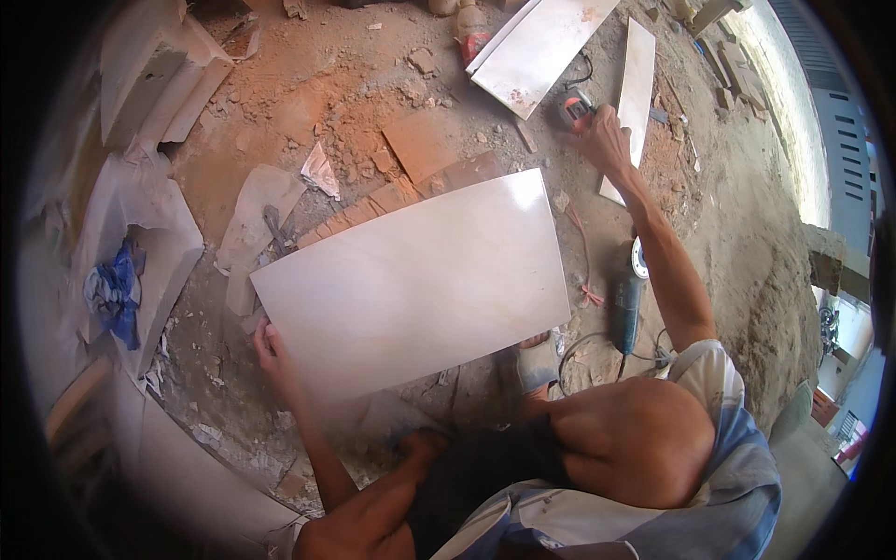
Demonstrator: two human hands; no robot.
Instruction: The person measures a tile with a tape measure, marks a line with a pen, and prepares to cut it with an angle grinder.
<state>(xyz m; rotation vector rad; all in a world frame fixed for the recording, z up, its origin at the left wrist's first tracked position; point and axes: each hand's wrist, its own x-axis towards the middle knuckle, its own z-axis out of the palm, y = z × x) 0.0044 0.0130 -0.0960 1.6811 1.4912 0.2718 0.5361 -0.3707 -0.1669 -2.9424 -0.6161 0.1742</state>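
A large glossy pale tile (pixel 420 280) lies tilted in front of me, over a row of orange-brown blocks. My left hand (pixel 271 350) grips its lower left edge. Stretched out to the far right, my right hand (pixel 609 147) has its fingers closed on a small red-and-grey tape measure (pixel 576 108); the fingertips are partly hidden. A narrow pale tile strip (pixel 637 79) lies on the ground just beyond that hand. Below my right forearm rests a teal angle grinder (pixel 626 313) with a pale disc.
More pale tiles (pixel 537 51) lie at the far side. Torn cardboard boxes (pixel 154 79) stand on the left, one holding a blue cloth (pixel 117 294). Broken pieces and orange dust cover the dirt ground (pixel 327 103). A grey cable (pixel 571 359) loops beside my sandalled foot (pixel 537 364).
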